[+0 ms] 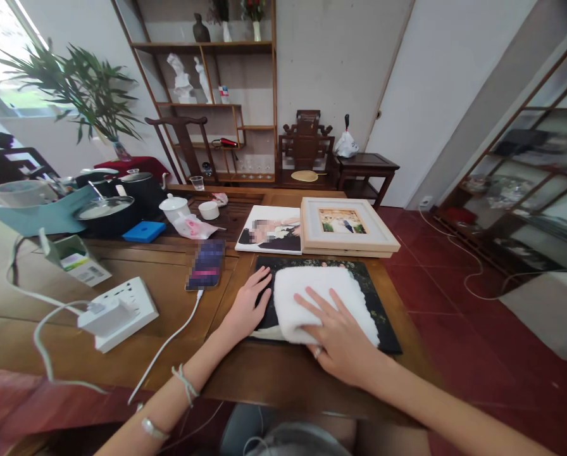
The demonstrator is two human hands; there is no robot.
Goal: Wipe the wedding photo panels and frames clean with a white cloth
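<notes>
– Fingers spread, or pinching something?

– Spread on both: left hand point(254, 301) and right hand point(343, 339) each lie palm down.

– Take the table point(169, 275) from its left side, then.

– Nearest the person there, a white power strip point(126, 310) with cords plugged in. Next, a phone point(205, 266) on a white cable point(181, 327).

– And right of the phone?

– Left hand, fingertips resting on the left part of a dark, flower-patterned panel point(373, 297). Just beyond that panel lies a photo print point(288, 240), partly blurred.

– Where's the cloth?

– Folded white cloth point(321, 277), flat on the middle of the panel, its fold facing left. Right hand rests on top of it, wearing a ring point(317, 352). Panel shows past the cloth's right edge; behind, a pale-framed picture point(343, 221) sits right beside the print.
</notes>
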